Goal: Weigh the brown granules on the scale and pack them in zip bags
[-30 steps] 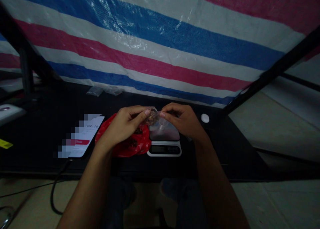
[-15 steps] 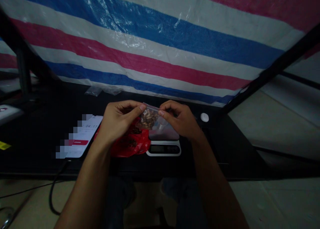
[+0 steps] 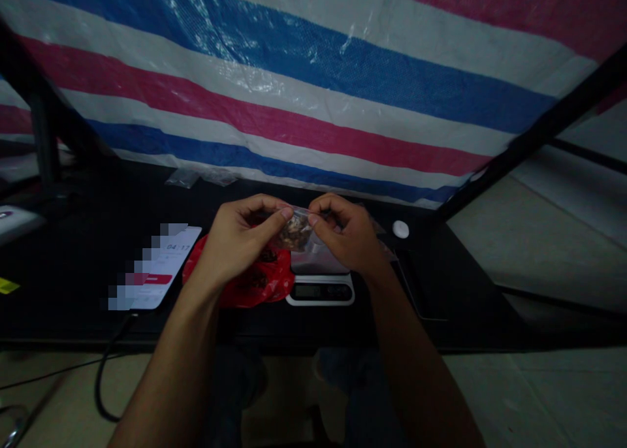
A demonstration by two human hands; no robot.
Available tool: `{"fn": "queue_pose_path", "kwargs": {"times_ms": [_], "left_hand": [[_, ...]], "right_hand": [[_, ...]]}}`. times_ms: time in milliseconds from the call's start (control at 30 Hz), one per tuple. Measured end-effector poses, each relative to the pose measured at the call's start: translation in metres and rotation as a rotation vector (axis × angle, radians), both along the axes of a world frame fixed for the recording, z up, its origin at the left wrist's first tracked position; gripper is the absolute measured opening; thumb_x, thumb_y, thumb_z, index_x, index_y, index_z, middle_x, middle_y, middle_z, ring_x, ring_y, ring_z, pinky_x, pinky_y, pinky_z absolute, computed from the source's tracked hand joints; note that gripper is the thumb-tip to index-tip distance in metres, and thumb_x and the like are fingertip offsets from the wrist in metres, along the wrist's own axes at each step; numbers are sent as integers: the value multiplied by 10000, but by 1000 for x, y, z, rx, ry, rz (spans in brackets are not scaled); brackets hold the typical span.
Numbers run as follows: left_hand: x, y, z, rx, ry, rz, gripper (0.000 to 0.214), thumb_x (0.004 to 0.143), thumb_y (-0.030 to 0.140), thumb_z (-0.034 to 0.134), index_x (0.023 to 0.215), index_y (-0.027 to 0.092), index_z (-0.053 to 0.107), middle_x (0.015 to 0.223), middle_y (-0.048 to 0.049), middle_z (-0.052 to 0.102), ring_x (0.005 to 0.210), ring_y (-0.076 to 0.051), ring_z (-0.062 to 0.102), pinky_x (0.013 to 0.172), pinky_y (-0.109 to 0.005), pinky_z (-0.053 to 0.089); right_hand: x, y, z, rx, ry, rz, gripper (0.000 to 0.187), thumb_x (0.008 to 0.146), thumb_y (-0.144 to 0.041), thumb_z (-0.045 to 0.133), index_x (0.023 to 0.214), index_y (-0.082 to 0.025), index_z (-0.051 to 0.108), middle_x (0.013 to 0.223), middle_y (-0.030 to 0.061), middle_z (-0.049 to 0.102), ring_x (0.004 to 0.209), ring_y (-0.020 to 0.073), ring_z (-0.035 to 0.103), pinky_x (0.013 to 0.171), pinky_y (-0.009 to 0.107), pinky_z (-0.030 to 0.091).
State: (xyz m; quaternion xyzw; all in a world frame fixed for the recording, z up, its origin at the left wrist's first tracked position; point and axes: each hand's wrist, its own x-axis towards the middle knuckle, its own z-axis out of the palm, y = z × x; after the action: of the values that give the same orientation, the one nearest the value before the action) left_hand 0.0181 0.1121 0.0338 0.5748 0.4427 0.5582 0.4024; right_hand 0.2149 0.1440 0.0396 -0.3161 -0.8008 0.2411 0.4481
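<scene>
A small clear zip bag (image 3: 295, 232) with brown dried pieces in it hangs between my two hands. My left hand (image 3: 247, 236) pinches its top edge at the left, thumb against fingers. At the right end of that same edge, my right hand (image 3: 345, 229) is pinched shut too. Below the bag stands a small digital scale (image 3: 321, 291) with a metal plate, partly covered by the bag and my right hand. A red plastic bag (image 3: 255, 288) with dark pieces on it lies left of the scale, half under my left hand.
A phone (image 3: 157, 272) with a lit screen lies to the left, a cable near its lower end. Empty clear bags (image 3: 183, 177) lie at the table's back. A round white object (image 3: 400, 229) and a dark flat device (image 3: 421, 285) are at right. A striped sheet (image 3: 294, 95) hangs behind.
My left hand has shifted slightly right and my right hand slightly left, so their thumbs are closer together on the bag's top edge. Digits now show faintly on the scale's display.
</scene>
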Motion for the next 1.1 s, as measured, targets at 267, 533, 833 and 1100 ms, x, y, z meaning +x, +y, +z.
{"fn": "queue_pose_path", "kwargs": {"times_ms": [267,533,833,1100], "left_hand": [[0,-1,3,55,110,-8,231,870,408,768,893,179,786,900,-58,794,783,-195,733,711,-280,616],[-6,-5,7,86,170,37,188,856,388,780,845,203,813,879,-55,807,810,-215,742,780,-319,617],[-8,-5,8,15,98,93,192,827,392,812,845,201,816,831,-42,809,749,-210,732,677,-298,575],[-48,3,-2,86,548,296,457,956,512,676,1239,164,762,1305,-125,760,1181,-337,701,1113,-507,503]], "right_hand": [[-8,-3,-2,-37,41,-3,100,926,-279,658,839,-230,662,907,29,721,839,179,642,797,351,517],[-9,-6,2,-45,37,-7,118,932,-277,675,827,-226,691,895,28,739,826,176,655,780,345,518],[5,-1,8,-89,-32,-28,130,896,-286,741,786,-220,725,839,11,756,729,157,623,705,317,494],[30,19,12,-57,70,-330,127,874,-312,775,832,-192,777,805,27,769,740,185,667,724,328,516]]}}
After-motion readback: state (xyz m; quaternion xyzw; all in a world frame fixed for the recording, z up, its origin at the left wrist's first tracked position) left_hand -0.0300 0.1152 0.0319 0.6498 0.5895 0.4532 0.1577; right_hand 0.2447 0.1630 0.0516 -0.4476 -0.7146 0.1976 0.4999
